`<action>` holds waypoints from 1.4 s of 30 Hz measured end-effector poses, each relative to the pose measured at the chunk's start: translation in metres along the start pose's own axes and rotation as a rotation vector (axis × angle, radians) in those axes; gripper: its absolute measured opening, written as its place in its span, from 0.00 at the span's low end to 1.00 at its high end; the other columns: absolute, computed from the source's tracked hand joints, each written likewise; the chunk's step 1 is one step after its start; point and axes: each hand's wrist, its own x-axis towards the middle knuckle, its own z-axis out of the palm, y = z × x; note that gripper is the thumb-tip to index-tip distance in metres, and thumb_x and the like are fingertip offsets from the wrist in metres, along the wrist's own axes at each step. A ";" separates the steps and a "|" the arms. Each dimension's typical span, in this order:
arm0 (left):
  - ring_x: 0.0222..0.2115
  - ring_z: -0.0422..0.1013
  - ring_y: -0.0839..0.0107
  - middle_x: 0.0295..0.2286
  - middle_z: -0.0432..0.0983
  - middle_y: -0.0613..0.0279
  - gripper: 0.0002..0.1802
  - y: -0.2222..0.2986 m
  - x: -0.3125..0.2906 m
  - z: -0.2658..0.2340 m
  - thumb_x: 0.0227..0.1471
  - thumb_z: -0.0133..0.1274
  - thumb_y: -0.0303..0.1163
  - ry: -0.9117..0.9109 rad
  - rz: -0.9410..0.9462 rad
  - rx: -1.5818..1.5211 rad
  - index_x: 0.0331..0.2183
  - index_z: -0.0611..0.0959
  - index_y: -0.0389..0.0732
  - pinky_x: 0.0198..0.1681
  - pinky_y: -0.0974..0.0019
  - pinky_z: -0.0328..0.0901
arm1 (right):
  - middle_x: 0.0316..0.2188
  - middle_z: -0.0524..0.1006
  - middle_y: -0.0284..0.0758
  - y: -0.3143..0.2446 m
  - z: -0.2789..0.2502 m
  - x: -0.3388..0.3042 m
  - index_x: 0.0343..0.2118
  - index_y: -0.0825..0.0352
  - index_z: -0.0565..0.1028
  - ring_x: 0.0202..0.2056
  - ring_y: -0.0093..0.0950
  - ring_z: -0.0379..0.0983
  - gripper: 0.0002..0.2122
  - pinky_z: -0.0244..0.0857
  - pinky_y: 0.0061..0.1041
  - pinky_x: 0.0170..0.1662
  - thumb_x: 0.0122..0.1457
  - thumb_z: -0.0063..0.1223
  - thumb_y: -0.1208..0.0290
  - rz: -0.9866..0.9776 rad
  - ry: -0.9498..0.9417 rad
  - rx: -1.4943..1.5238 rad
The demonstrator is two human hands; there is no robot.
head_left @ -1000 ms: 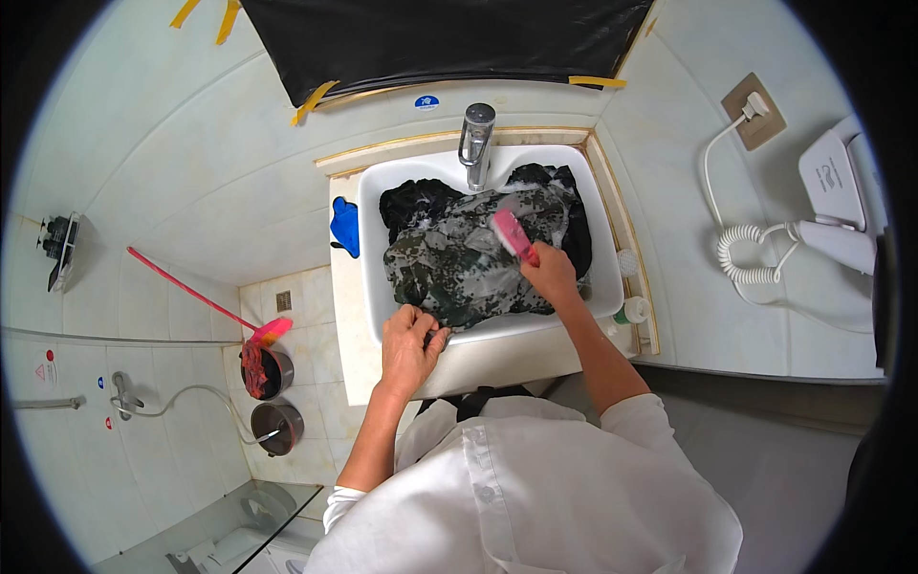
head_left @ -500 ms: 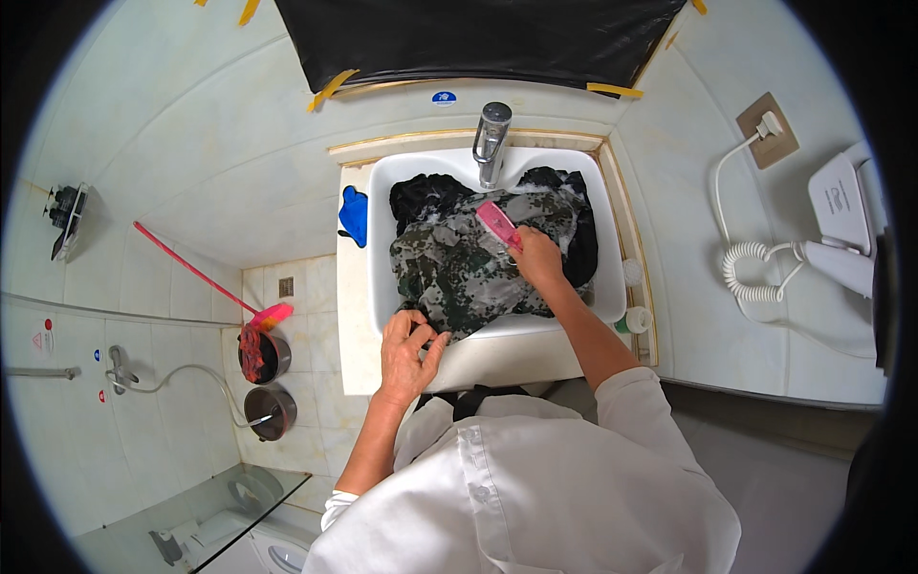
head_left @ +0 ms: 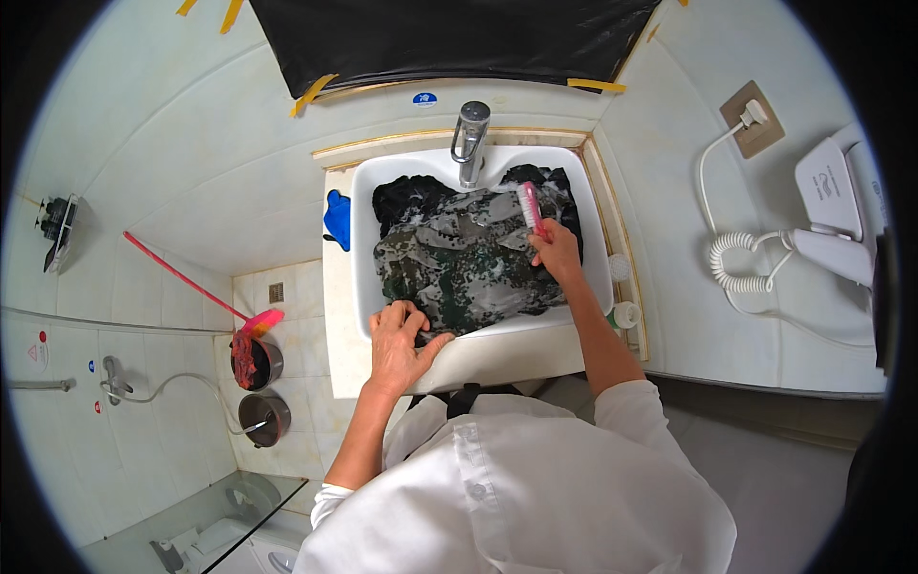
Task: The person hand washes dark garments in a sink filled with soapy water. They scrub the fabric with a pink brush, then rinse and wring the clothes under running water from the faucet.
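Note:
A wet camouflage garment point(head_left: 459, 263) in green, grey and black lies spread in the white sink point(head_left: 362, 287), with soap suds on it. My right hand point(head_left: 557, 251) grips a pink scrub brush point(head_left: 531, 209) by its near end. The brush is tipped on its side over the garment's far right part, its pale bristles showing on the left. At the sink's front left corner, my left hand point(head_left: 397, 346) bends its fingers over the garment's near edge, thumb stretched to the right. What lies under those fingertips is hidden.
A chrome faucet point(head_left: 470, 143) rises behind the sink. Left of the basin lies a blue glove-like thing point(head_left: 338, 219); a small white-lidded container point(head_left: 625, 315) stands at the right. A hair dryer point(head_left: 832, 263) hangs on the right wall. Floor buckets point(head_left: 265, 416) and a pink broom point(head_left: 260, 321) are at left.
My right hand has moved the brush toward the garment's far right and turned it onto its side. My left hand stays at the near edge, its fingers slightly shifted. The whole view has shifted a little.

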 end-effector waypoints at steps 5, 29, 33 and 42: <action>0.40 0.67 0.58 0.35 0.72 0.58 0.15 0.003 0.003 -0.001 0.41 0.69 0.32 0.003 0.005 0.001 0.28 0.78 0.40 0.44 0.58 0.56 | 0.21 0.73 0.32 -0.025 -0.029 -0.002 0.38 0.67 0.73 0.16 0.20 0.72 0.07 0.52 0.16 0.15 0.60 0.57 0.72 0.169 0.013 0.397; 0.39 0.69 0.59 0.34 0.73 0.57 0.15 0.016 0.058 0.015 0.47 0.65 0.41 -0.151 0.187 0.010 0.25 0.84 0.39 0.43 0.57 0.59 | 0.29 0.75 0.41 0.055 -0.047 -0.003 0.43 0.70 0.71 0.22 0.35 0.77 0.14 0.69 0.32 0.26 0.56 0.55 0.72 0.069 0.096 -0.409; 0.58 0.63 0.52 0.56 0.68 0.52 0.22 0.028 0.088 0.056 0.54 0.59 0.35 -0.058 0.445 0.039 0.50 0.77 0.39 0.63 0.51 0.54 | 0.35 0.75 0.46 0.030 -0.035 -0.026 0.54 0.59 0.70 0.35 0.49 0.75 0.19 0.69 0.44 0.37 0.59 0.54 0.66 -0.363 0.287 -0.610; 0.69 0.45 0.60 0.67 0.53 0.64 0.39 -0.004 0.062 0.082 0.56 0.49 0.61 -0.588 -0.008 0.408 0.61 0.72 0.47 0.70 0.42 0.28 | 0.32 0.77 0.46 -0.045 -0.002 -0.044 0.61 0.41 0.67 0.30 0.44 0.79 0.24 0.74 0.41 0.33 0.63 0.45 0.73 -0.434 -0.428 -1.104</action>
